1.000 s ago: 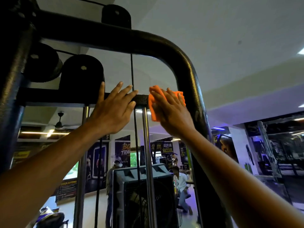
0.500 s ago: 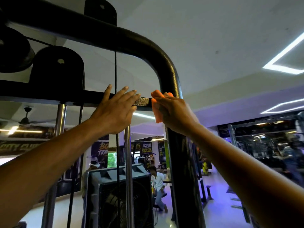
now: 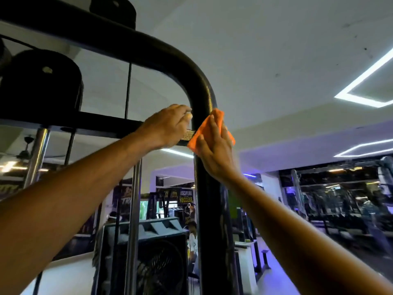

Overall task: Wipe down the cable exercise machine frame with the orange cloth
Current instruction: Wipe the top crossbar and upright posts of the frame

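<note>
Hands are working high on the cable machine's black upright post [image 3: 209, 188]: the right hand [image 3: 214, 150], fingers extended flat, is pressing the orange cloth [image 3: 217, 118] against the post just below its curved top, having shifted there from the crossbar [image 3: 95, 124] 1 second earlier. The left hand [image 3: 168, 126] is now curling around the crossbar beside the post, bracing. Wiping is apparently moving on to the upright.

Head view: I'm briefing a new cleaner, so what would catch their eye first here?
The orange cloth, pressed by the right hand against the black upright just below its bend. Beside it, the left hand rests on the crossbar where it meets the upright. At far right, a bright ceiling light strip.
</note>
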Motion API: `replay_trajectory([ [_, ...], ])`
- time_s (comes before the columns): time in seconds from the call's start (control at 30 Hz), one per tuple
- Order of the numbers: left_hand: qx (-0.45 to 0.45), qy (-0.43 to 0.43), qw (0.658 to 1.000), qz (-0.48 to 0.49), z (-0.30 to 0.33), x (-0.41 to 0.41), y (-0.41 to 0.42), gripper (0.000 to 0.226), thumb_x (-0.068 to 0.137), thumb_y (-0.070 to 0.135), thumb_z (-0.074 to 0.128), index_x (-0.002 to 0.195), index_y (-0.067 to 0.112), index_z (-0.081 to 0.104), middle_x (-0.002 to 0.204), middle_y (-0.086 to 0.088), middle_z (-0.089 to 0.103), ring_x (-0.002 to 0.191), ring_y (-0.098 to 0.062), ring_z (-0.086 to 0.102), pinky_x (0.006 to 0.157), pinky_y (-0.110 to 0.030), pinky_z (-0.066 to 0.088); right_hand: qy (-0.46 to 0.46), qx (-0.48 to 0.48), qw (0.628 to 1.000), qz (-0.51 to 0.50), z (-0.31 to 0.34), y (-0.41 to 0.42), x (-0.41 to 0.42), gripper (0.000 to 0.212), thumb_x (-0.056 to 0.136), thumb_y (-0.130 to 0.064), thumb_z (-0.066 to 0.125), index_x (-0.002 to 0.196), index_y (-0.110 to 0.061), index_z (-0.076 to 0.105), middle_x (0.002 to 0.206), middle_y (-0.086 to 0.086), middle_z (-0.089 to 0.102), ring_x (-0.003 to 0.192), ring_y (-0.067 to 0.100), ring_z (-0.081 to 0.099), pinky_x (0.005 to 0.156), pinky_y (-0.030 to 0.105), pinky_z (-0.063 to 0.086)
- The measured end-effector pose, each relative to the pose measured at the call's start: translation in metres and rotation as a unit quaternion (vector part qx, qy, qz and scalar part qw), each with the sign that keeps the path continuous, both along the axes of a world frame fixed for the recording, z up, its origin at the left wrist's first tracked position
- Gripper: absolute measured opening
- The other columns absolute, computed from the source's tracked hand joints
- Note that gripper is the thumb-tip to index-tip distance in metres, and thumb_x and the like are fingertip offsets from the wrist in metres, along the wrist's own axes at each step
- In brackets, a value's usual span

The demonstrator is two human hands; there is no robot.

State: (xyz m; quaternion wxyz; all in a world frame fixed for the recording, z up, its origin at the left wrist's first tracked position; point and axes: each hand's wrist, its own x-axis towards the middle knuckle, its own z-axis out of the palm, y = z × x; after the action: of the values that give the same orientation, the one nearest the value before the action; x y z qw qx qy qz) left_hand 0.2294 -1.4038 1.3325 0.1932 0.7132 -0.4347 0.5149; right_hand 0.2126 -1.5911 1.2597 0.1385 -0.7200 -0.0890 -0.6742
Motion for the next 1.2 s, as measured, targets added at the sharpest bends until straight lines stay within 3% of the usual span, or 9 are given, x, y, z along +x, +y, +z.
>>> replay_trajectory([
  [0.03,-0.016,0.023,0.999,-0.022,0.005,-0.002,-0.009,0.048,0.117,0.042,0.032,0.157,0.022,0.048,0.162,-0.004,0.050,0.145,-0.024,0.049,0.117,-0.040,0.039,0.009,0.001,1.000,0.011,-0.008,0.002,0.010,0.071,0.113,-0.056,0.036,0.172,-0.042,-0.002,0.183,-0.003,0.000,0.166,0.030,0.016,0.133,0.056,0.016],
  [0.1,-0.044,0.098,0.992,-0.073,0.015,-0.006,-0.027,0.051,0.117,0.047,0.029,0.156,0.022,0.049,0.160,-0.004,0.052,0.141,-0.021,0.051,0.111,-0.035,0.038,0.000,0.014,1.000,0.026,-0.011,0.000,0.023,0.068,0.115,-0.060,0.026,0.169,-0.049,-0.014,0.181,-0.010,-0.015,0.169,0.024,-0.001,0.135,0.059,0.005],
  [0.23,-0.099,0.217,0.961,-0.143,0.033,-0.019,-0.056,0.064,0.116,0.056,0.019,0.158,0.016,0.045,0.158,-0.002,0.050,0.123,-0.014,0.049,0.103,-0.038,0.038,-0.025,0.043,0.996,0.075,0.025,-0.012,0.027,0.064,0.115,-0.057,0.027,0.172,-0.046,0.000,0.183,-0.007,0.002,0.166,0.027,0.019,0.131,0.059,0.024],
  [0.37,-0.134,0.280,0.929,-0.201,0.047,-0.011,-0.063,0.062,0.114,0.061,0.019,0.157,0.026,0.048,0.164,-0.001,0.046,0.146,-0.027,0.048,0.118,-0.054,0.043,-0.006,0.048,0.989,0.143,0.065,-0.024,0.028,0.064,0.114,-0.055,0.032,0.172,-0.045,0.005,0.181,0.000,0.017,0.159,0.032,0.036,0.125,0.055,0.037],
  [0.47,-0.131,0.312,0.913,-0.226,0.054,0.000,-0.059,0.070,0.109,0.071,0.020,0.149,0.028,0.059,0.156,-0.005,0.056,0.142,-0.034,0.052,0.115,-0.063,0.045,-0.007,0.017,0.989,0.144,0.051,-0.028,0.027,0.064,0.115,-0.053,0.033,0.171,-0.047,0.003,0.182,-0.003,0.011,0.161,0.030,0.031,0.126,0.055,0.036],
  [0.6,-0.145,0.321,0.903,-0.248,0.056,0.006,-0.056,0.079,0.107,0.074,0.017,0.155,0.023,0.053,0.156,-0.009,0.057,0.144,-0.037,0.052,0.117,-0.064,0.042,-0.005,-0.025,0.993,0.114,0.016,-0.037,0.028,0.065,0.114,-0.057,0.032,0.168,-0.053,-0.005,0.182,-0.010,-0.001,0.166,0.025,0.017,0.127,0.057,0.034],
  [0.83,-0.123,0.317,0.905,-0.255,0.056,0.013,-0.051,0.080,0.108,0.071,0.019,0.168,0.019,0.033,0.171,-0.009,0.038,0.156,-0.039,0.038,0.123,-0.063,0.031,0.001,0.034,0.995,0.098,0.085,-0.019,0.023,0.067,0.112,-0.054,0.037,0.171,-0.046,0.006,0.181,0.001,0.012,0.158,0.036,0.035,0.121,0.059,0.041],
  [1.03,-0.074,0.302,0.915,-0.257,0.052,0.014,-0.044,0.074,0.110,0.067,0.019,0.165,0.022,0.039,0.169,-0.009,0.041,0.156,-0.039,0.037,0.119,-0.061,0.038,-0.018,0.022,0.997,0.065,0.017,-0.013,0.026,0.065,0.113,-0.056,0.035,0.169,-0.052,0.003,0.182,-0.011,0.002,0.165,0.027,0.019,0.127,0.056,0.033],
  [1.2,-0.067,0.312,0.910,-0.265,0.054,0.017,-0.042,0.078,0.109,0.069,0.020,0.168,0.018,0.031,0.172,-0.010,0.034,0.157,-0.040,0.034,0.124,-0.065,0.034,-0.003,0.032,0.998,0.055,0.052,-0.014,0.024,0.068,0.110,-0.054,0.038,0.170,-0.049,0.007,0.182,-0.005,0.007,0.163,0.031,0.025,0.126,0.060,0.035],
])
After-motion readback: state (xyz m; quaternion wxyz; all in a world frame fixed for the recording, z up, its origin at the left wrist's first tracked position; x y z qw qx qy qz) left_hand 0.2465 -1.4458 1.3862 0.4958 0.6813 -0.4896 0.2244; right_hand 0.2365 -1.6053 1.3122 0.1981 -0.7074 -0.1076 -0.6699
